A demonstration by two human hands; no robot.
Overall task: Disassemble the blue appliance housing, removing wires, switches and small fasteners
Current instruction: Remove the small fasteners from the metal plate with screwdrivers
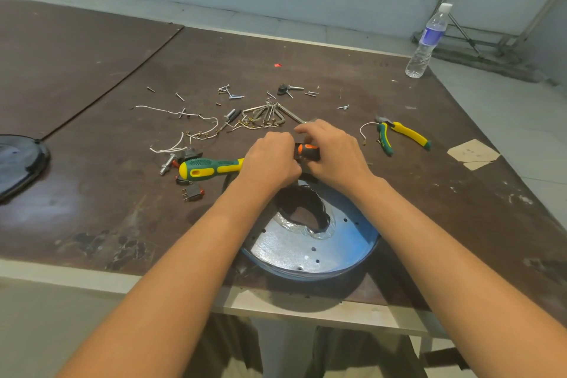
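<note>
Screwdriver (208, 166): shaft and tip hidden under left hand (270, 159). Orange-and-black handle (308, 152) between the hands, mostly covered by right hand (334, 153); which hand grips it is unclear. Blue housing (306, 248): far rim hidden beneath both hands. Black disc (18, 163), far left of left hand, cut by frame edge.

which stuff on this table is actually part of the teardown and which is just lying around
Job: blue housing, held orange-black part, green-yellow screwdriver, pliers, hex keys, removed white wires, screws, switches.
Lying about: water bottle, paper scrap, red scrap.
</note>
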